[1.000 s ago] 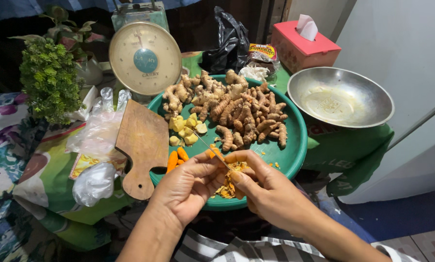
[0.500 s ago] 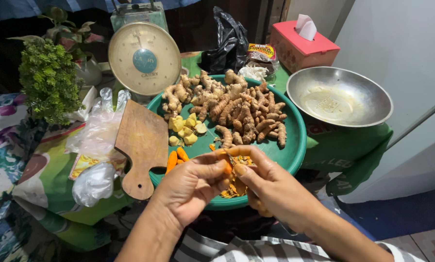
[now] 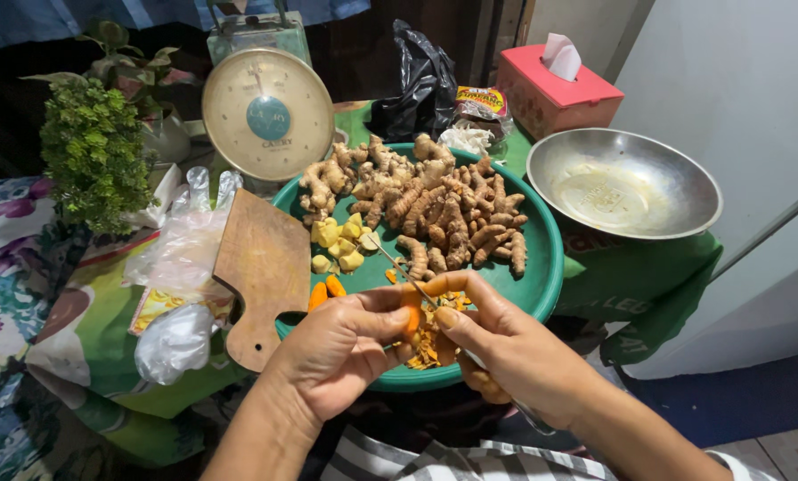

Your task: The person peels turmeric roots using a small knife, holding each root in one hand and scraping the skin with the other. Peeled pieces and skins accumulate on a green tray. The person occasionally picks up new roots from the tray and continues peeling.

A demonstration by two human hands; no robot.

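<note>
Your left hand [image 3: 341, 347] pinches an orange turmeric piece [image 3: 411, 313] between thumb and fingers over the near rim of the green tray [image 3: 546, 281]. Your right hand [image 3: 506, 347] grips a thin knife [image 3: 397, 264] against it.

Both forearms come up from the bottom of the frame and meet at lower centre. The left hand [image 3: 341, 347] lies palm down, knuckles up, its thumb and forefinger pinched together at the tip. The right hand [image 3: 506, 352] curls beside it, fingers folded under, thumb and forefinger extended and touching the left hand's fingertips. Both wrists are bare.
</note>
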